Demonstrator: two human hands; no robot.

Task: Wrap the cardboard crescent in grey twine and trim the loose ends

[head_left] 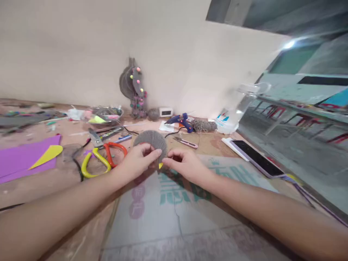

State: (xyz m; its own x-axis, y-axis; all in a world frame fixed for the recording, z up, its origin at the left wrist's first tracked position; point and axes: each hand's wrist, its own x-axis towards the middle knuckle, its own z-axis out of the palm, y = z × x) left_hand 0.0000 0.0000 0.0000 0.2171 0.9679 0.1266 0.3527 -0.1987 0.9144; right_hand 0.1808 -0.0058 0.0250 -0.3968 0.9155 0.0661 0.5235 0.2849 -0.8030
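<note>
A round grey disc wrapped in yarn (151, 137) is held up over the work surface. My left hand (141, 159) grips its lower part, thumb in front. At the disc's lower right edge is my right hand (185, 164), its thumb and fingers pinched together; what lies between them is hidden. A small yellow piece (160, 165) shows between the hands, under the disc. Below them, a thin grey strand of yarn (178, 219) trails over the printed white sheet (152, 232).
To the left lie yellow-and-orange-handled scissors (96, 170), purple sheets (27, 156) and a yellow cut-out (47, 156). Behind are a blue glue gun (185, 122), thread snips (185, 142) and a yarn bundle (203, 125). A phone (258, 158) and a clear jug (231, 112) stand right.
</note>
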